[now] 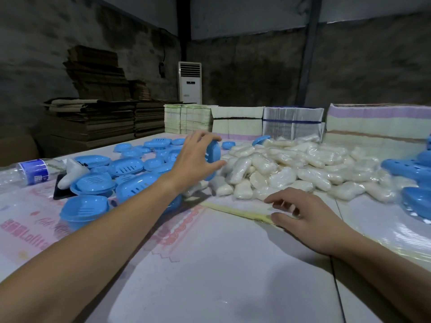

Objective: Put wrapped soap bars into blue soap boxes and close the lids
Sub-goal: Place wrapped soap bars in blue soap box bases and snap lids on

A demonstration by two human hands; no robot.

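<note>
A large heap of white wrapped soap bars [291,171] lies across the middle and right of the table. Left of it sits a pile of blue soap boxes [126,169], several open with slotted trays showing. My left hand [196,159] reaches out over the boxes and grips one blue soap box [213,152] on edge, thumb below and fingers above, right beside the soap heap. My right hand [303,213] hovers low over the table just in front of the heap, fingers loosely curled and holding nothing.
A plastic water bottle [30,172] lies at the far left beside a dark phone [61,190]. More blue box parts [410,173] sit at the right edge. Stacks of flat packaging [291,123] line the table's back, with cardboard piles [98,122] behind.
</note>
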